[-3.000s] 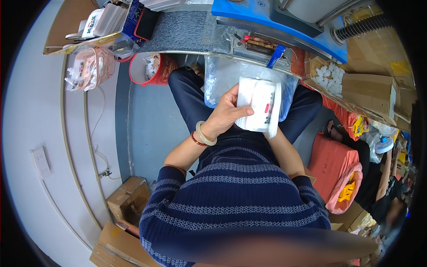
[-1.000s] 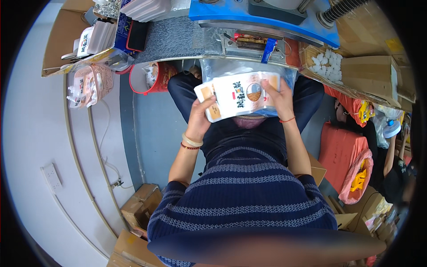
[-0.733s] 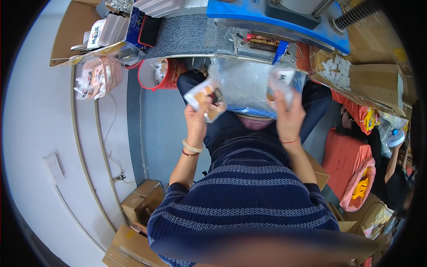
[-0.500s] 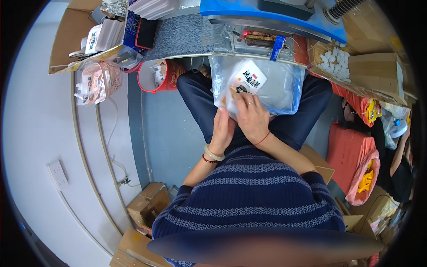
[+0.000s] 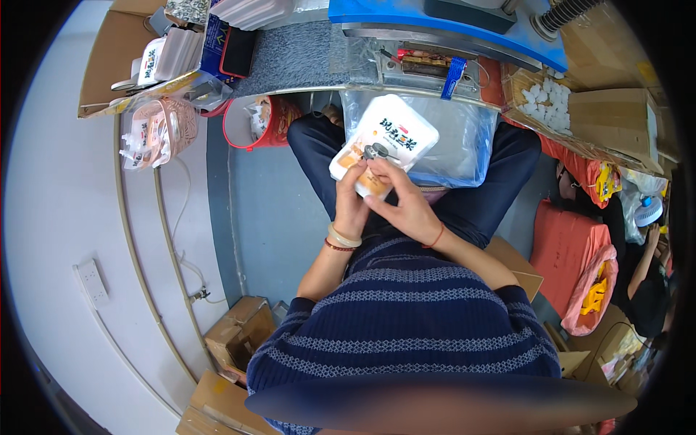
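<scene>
A white printed plastic pouch (image 5: 402, 123) with rounded corners lies tilted over my lap, with a dark and orange picture on its lower part. My left hand (image 5: 353, 203) grips its lower left edge, fingers closed against it. From the right, my right hand (image 5: 409, 210) pinches the lower end, with fingers on the printed face and the thumb near the bottom edge. Whether it is one pouch or a few together, I cannot tell. Behind it, a clear plastic bag (image 5: 457, 148) with a blue edge rests across my thighs.
A grey-covered bench (image 5: 297, 61) and a blue machine (image 5: 391, 14) stand ahead. At left are a carton (image 5: 109, 65) of similar pouches, a hanging pink basket (image 5: 170, 130) and a red bucket (image 5: 279, 123). White pieces (image 5: 547, 101) lie at right. Another person's arm (image 5: 645, 261) shows far right.
The pouch, earlier folded over under my fingers, now lies spread out and faces up, nearer to me. My right hand has shifted down along it, and my left hand has moved up slightly.
</scene>
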`<state>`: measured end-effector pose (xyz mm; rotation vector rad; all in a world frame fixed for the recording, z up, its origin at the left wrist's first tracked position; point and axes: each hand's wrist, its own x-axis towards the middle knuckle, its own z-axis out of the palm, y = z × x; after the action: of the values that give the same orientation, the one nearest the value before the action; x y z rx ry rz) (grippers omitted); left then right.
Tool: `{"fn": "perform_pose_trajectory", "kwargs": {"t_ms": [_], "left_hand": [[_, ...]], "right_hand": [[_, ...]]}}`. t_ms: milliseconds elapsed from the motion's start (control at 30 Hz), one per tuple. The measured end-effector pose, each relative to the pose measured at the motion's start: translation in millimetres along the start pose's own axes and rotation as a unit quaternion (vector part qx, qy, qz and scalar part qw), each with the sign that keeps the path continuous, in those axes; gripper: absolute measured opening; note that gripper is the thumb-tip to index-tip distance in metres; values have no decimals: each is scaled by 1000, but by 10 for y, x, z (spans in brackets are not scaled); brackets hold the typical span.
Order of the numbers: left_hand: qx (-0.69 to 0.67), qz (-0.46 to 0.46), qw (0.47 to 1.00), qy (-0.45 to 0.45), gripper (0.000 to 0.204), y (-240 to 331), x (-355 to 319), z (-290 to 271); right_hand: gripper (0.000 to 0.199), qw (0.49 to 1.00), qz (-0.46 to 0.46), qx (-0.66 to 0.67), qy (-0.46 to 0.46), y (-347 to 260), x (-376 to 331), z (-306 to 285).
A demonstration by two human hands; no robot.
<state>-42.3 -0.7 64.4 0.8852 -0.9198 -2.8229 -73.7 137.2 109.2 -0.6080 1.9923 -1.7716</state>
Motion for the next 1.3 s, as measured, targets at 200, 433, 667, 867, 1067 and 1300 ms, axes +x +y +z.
{"fn": "perform_pose_trajectory", "kwargs": {"t_ms": [200,433,667,867,1067,1300], "left_hand": [[-110,-23,991,-76,50,334,-11,-141],[-105,-172,973,-111,48,152,-116,-132],[-60,-240,963,-103,48,178,-133,-111],[-69,-245,962,-98,45,218,-133,-30],[-88,-236,962,-103,49,141,-160,-204],[-169,-113,954,-221,47,-189,-121,-838]], "right_hand": [[21,936,238,259,26,233,-236,-705],[49,956,-2,294,13,634,92,-310],[59,685,236,684,-86,658,47,-592],[60,732,195,645,-96,730,34,-559],[55,613,171,753,-167,711,17,-470],[53,799,216,534,-174,440,24,-647]]}}
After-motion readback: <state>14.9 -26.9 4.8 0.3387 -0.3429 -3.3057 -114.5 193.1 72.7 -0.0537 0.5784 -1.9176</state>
